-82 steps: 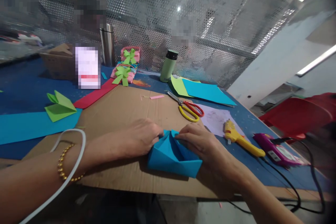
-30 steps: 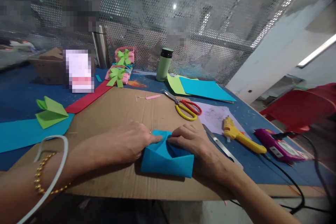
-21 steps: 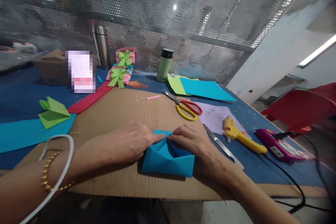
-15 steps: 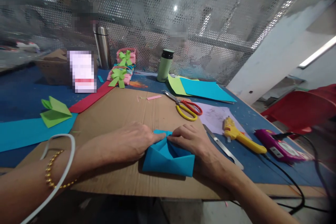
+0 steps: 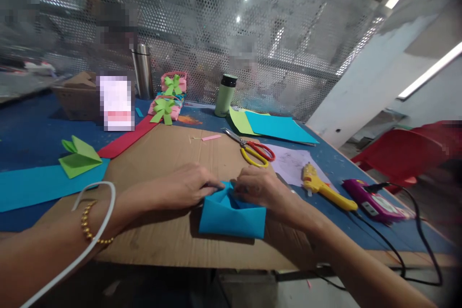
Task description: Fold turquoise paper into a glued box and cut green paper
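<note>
Blue paper, folded into an open box (image 5: 231, 221), sits on the cardboard (image 5: 202, 163) near the front of the table (image 5: 36, 127), between the two hands. The left hand (image 5: 197, 185) is pinched on its far left rim. The right hand (image 5: 262, 190) bends over the far right rim, fingers closed on the paper, their tips partly hidden.

If the two hands pull unevenly, the far corners could skew or a crease could tear. Pressing down too hard could buckle the near wall, which looks unsupported. Stiff paper may also spring open should either hand let go; whether any glue holds it, I cannot tell.

On the left wrist, the white cord (image 5: 72, 262) could catch the cardboard's edge and jerk the work. Beyond the right hand lie the scissors (image 5: 257, 150); a careless reach might knock them. The glue gun (image 5: 323, 187), perhaps hot, lies near the right forearm, which could brush it if swung outward.
</note>
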A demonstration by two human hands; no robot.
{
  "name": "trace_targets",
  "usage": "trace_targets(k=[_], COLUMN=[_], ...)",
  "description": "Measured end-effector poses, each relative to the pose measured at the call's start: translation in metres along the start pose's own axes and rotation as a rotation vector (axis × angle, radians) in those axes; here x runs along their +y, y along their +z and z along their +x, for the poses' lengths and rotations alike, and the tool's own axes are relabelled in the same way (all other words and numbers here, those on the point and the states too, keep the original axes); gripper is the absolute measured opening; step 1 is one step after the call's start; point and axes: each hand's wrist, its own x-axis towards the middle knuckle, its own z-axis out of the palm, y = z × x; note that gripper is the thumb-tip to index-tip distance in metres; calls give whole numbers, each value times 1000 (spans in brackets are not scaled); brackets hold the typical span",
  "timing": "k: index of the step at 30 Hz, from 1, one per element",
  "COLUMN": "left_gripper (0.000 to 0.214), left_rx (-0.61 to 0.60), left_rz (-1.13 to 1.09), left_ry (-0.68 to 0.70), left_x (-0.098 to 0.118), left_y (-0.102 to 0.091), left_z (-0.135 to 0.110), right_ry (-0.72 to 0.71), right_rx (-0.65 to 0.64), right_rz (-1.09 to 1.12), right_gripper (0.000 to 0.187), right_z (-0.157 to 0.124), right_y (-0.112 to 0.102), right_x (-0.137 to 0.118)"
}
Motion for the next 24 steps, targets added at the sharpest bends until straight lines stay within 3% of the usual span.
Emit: trace_targets(k=[2,4,11,18,24], left_gripper=[27,27,32,29,19], left_rx=[119,202,169,240,474], left_rz=[52,127,100,-61,-355], left_ry=[-73,-157,-295,-322,-323], left_x=[-2,-3,-1,1,-14], left_y=[3,7,18,16,12], left_z=[4,6,4,0,14], right_ry=[129,258,452,344,216], right_rx=[-12,-23,-99,-68,136], right_rz=[-119,-203,-111,42,291], right_gripper=[5,15,29,13,21], right_z=[9,14,18,24,45], right_y=[1,0,-3,-5,-14], right_x=[0,-1,-1,2,7])
